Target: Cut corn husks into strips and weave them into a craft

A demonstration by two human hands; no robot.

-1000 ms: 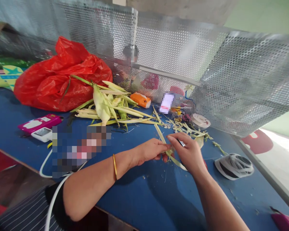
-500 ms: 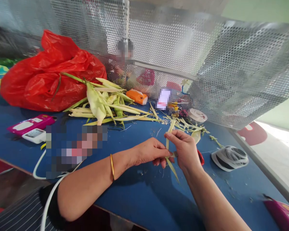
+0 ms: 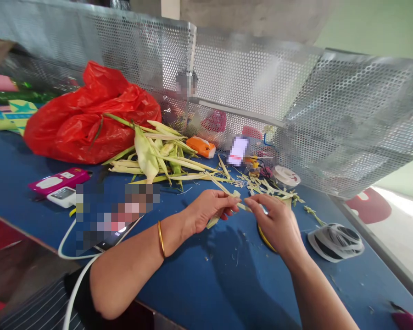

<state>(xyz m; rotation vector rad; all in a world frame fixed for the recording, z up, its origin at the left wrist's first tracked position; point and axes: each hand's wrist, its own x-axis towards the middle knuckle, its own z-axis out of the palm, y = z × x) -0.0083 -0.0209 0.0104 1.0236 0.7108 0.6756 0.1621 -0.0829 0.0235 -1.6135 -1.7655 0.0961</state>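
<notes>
Pale green corn husk strips (image 3: 223,186) are pinched in my left hand (image 3: 209,208), folded or crossed at the fingertips, with one end slanting up and another hanging below the palm. My right hand (image 3: 278,222) has thumb and forefinger closed on the end of a short piece that spans the small gap between the hands. Beneath the right palm shows a curved yellow edge (image 3: 266,239); the rest of that object is hidden. A heap of corn husks (image 3: 146,158) lies beyond my left hand, and torn husk scraps (image 3: 261,185) are scattered past the right one.
A red plastic bag (image 3: 89,123) bulges at the back left. Along the perforated metal screen (image 3: 241,82) stand an orange tissue pack (image 3: 201,146), a lit phone (image 3: 238,150) and a tape roll (image 3: 286,176). A wrapped black-and-white bundle (image 3: 335,243) sits right; a white cable (image 3: 64,243) runs left.
The upright husk strip now slants up to the left from my left hand. My right hand has shifted slightly right and turned, gripping a short end. The view has tilted slightly.
</notes>
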